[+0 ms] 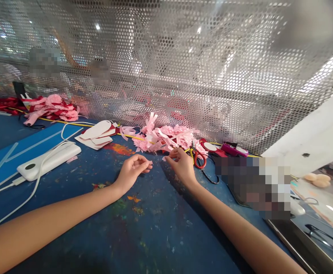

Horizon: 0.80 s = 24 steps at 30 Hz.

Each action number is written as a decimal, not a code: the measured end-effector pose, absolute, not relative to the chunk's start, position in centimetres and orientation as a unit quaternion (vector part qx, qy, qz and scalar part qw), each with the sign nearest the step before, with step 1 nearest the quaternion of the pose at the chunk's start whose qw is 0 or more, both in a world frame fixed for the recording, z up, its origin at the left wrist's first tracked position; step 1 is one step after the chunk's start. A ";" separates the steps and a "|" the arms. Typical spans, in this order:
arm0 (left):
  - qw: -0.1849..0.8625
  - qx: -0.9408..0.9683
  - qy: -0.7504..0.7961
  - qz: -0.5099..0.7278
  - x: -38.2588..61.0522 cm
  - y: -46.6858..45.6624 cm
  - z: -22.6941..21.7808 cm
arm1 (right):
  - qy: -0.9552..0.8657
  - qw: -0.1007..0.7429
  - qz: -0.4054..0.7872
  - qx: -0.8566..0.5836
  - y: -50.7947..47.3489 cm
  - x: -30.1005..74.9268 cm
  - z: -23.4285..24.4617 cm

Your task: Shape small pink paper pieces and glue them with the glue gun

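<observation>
On blue table (155,236) | left hand (132,169), right hand (180,163) pinch pink strip (150,163), mostly hidden | fingers together

A perforated metal screen (183,68) stands along the far edge of the paint-spattered blue worktable (155,228), catching bright glints from lights behind it. A white wall panel (320,133) slants in at right.

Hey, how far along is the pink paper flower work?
Done: a pile of pink fringed pieces lies by the mesh. In hand: the left hand and right hand pinch small pink bits. Left: white cut shapes look unused.
</observation>
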<state>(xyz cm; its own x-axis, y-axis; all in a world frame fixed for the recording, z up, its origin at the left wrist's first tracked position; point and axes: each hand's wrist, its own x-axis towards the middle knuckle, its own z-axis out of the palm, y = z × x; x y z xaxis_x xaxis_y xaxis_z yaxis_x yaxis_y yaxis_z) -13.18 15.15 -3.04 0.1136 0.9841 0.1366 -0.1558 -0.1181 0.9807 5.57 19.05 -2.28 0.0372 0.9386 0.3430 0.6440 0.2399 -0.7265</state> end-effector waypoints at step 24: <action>0.527 0.532 0.419 0.512 -13.1 15.1 -3.1 | -0.716 0.193 -0.111 -0.662 21.9 3.6 -3.4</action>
